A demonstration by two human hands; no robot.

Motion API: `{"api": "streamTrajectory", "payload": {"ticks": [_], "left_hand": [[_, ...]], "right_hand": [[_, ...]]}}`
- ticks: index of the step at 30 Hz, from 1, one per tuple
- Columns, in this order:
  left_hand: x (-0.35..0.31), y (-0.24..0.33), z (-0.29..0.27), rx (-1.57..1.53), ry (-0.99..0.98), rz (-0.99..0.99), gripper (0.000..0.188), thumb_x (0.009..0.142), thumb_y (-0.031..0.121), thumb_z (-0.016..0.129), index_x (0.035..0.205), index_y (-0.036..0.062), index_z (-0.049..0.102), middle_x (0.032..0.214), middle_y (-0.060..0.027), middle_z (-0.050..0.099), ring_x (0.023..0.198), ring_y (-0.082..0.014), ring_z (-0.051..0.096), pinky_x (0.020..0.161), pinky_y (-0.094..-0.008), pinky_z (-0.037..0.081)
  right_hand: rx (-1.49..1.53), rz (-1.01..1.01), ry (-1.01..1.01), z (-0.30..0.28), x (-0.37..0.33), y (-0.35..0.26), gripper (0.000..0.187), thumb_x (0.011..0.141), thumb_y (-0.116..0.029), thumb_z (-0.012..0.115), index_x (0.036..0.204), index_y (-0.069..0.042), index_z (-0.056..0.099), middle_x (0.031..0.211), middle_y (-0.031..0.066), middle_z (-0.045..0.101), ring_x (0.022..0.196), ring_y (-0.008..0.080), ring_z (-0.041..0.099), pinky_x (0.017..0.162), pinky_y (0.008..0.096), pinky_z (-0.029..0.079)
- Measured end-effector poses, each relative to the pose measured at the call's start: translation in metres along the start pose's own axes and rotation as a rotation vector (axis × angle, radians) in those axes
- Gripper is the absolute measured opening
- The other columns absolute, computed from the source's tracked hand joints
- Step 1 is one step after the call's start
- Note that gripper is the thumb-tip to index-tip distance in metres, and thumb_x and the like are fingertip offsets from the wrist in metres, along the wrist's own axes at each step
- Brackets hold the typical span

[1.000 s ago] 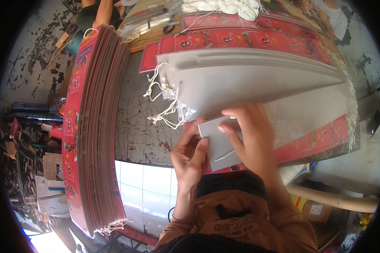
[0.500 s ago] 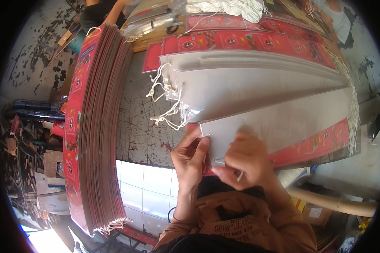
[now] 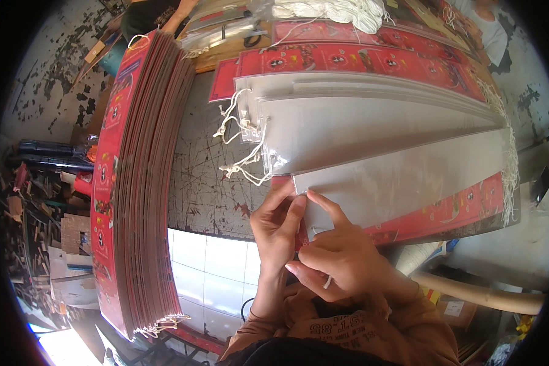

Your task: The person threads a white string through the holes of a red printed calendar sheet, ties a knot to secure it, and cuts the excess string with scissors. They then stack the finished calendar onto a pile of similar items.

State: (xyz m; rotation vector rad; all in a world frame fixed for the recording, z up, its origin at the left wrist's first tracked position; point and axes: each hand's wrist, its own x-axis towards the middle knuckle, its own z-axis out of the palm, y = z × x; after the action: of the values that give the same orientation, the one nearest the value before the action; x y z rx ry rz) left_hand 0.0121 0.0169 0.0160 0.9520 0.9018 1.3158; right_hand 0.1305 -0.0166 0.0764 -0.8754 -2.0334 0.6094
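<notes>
A long sheet with a grey back lies slanted in front of me, its left end near my body. My left hand pinches the corner of that end, thumb on top and fingers underneath. The index finger of my right hand stretches to the same corner and touches it by the left thumb tip. My other right fingers are curled round a white cord, whose short end pokes out below; part of it is hidden in the hand. Under the sheet shows a red printed sheet.
Behind lie stacked grey-backed sheets with knotted cord loops at their left. A tall stack of red printed sheets stands at left. A white cord bundle lies at the back. Other people are at the far left and far right.
My right hand has moved slightly down, and its index finger has straightened to touch the corner by my left thumb. My left hand keeps its pinch on the sheet.
</notes>
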Motion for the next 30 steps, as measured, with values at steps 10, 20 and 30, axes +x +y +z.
{"api": "streamTrajectory", "payload": {"ticks": [10,20,30], "left_hand": [[-0.001,0.002,0.000,-0.080,-0.050,0.016,0.029,0.084,-0.004,0.053,0.113,-0.0019,0.054,0.090,-0.0049,0.056,0.078,-0.0080,0.051,0.070,-0.0198,0.041],[0.001,0.002,0.003,-0.106,-0.124,0.022,0.032,0.088,0.002,0.050,0.120,-0.0011,0.046,0.100,-0.0059,0.054,0.088,-0.0078,0.048,0.078,-0.0205,0.039],[0.002,-0.002,-0.001,0.003,-0.132,0.086,0.032,0.089,0.004,0.051,0.120,-0.0014,0.046,0.089,-0.0029,0.055,0.078,-0.0052,0.048,0.068,-0.0181,0.039]], "right_hand": [[-0.566,-0.124,-0.076,0.029,-0.002,-0.001,0.026,0.077,-0.013,0.058,0.056,-0.005,0.045,0.037,0.0043,0.038,0.034,0.0179,0.042,0.097,0.0566,0.030],[-0.869,-0.262,-0.387,0.009,0.008,-0.010,0.021,0.069,-0.011,0.054,0.052,-0.001,0.045,0.034,0.0040,0.033,0.030,0.0137,0.037,0.092,0.0574,0.035],[-0.882,-0.348,-0.492,-0.004,0.012,-0.007,0.019,0.057,-0.010,0.051,0.045,-0.006,0.037,0.032,0.0012,0.027,0.029,0.0096,0.029,0.093,0.0571,0.036]]}}
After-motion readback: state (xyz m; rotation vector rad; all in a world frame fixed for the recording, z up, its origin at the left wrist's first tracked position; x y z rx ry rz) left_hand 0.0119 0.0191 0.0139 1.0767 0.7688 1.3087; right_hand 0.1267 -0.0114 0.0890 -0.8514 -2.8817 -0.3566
